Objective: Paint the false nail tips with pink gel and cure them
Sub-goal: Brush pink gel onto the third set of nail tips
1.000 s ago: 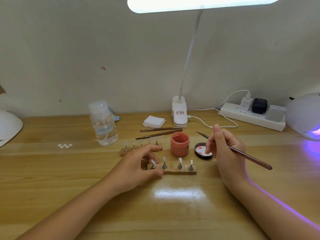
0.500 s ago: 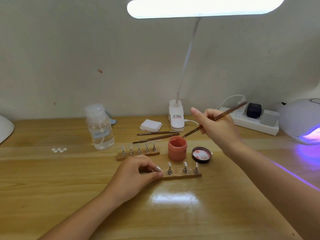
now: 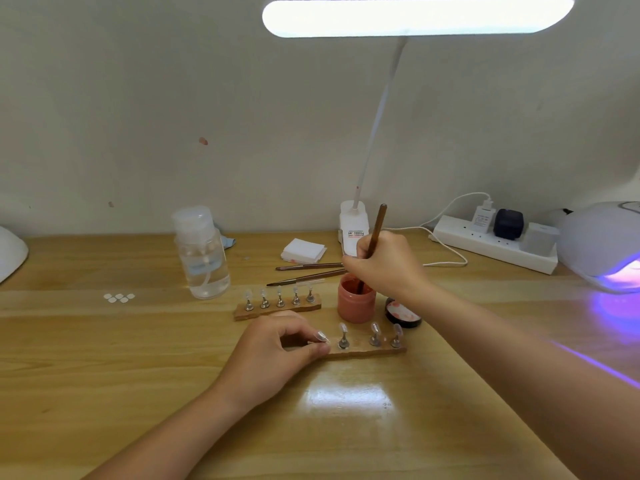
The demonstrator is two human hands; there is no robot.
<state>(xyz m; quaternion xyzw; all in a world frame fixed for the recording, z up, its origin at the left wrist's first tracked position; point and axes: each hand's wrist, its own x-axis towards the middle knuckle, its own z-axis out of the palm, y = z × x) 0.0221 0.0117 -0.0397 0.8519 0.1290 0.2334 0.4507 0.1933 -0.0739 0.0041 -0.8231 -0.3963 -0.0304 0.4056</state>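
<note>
An open pink gel jar (image 3: pixel 356 304) stands mid-table. My right hand (image 3: pixel 384 263) grips a brown brush (image 3: pixel 375 230) almost upright, its tip down inside the jar. In front of the jar lies a wooden strip (image 3: pixel 367 351) with several clear nail tips on metal stands. My left hand (image 3: pixel 277 351) pinches the leftmost nail tip (image 3: pixel 322 336) at the strip's left end. A second strip of nail tips (image 3: pixel 277 306) lies behind it, to the left of the jar. The jar's black lid (image 3: pixel 403 315) lies to the right, inside up.
A clear liquid bottle (image 3: pixel 202 254) stands at the left. Two spare brushes (image 3: pixel 308 271) and white pads (image 3: pixel 304 251) lie behind the jar. A clip lamp (image 3: pixel 353 230), a power strip (image 3: pixel 495 244) and a lit UV curing lamp (image 3: pixel 602 244) line the back and right. Small white dots (image 3: pixel 118 297) lie left.
My right hand swung the brush from a slant above the jar to upright and lowered its tip into the pink gel. My left hand stayed at the strip's left end.
</note>
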